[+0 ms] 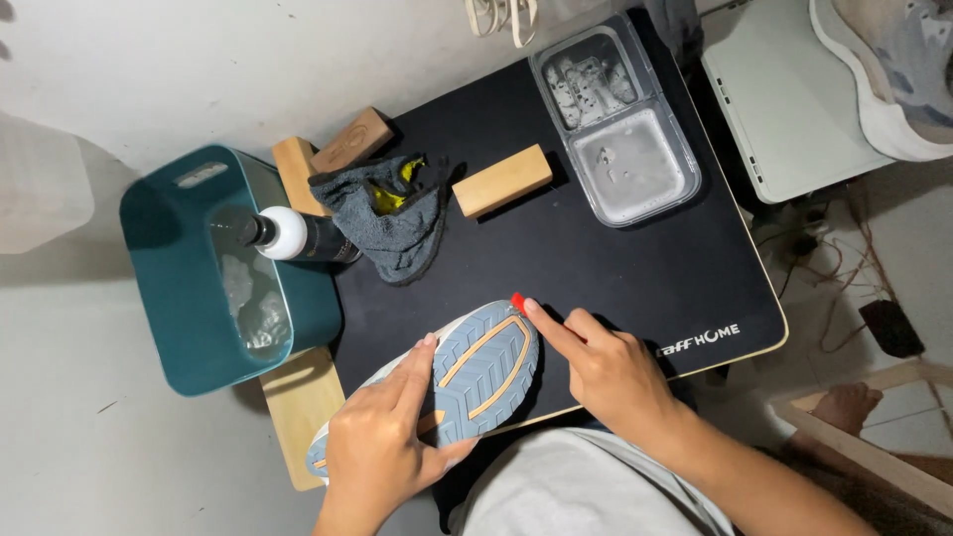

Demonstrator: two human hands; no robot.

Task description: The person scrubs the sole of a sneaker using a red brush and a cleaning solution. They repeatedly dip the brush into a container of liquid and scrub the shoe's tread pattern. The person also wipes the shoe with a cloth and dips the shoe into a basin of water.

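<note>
Mid-scrub on a shoe sole. Left hand (382, 442) clasped around the grey sneaker (476, 372), sole up, at the near edge of the black table mat (615, 268). Right hand (606, 372) pinched on a small red-tipped tool (517, 301) (mostly hidden), tip touching the toe rim. Next, probably: firm grip, short strokes along the grooves. Beyond the shoe: wooden block (501, 181), dark cloth (392, 213), teal bin (213, 268).

Ridged rubber shoe sole (483, 370), matt black mat (596, 268), wooden blocks (501, 181).
</note>
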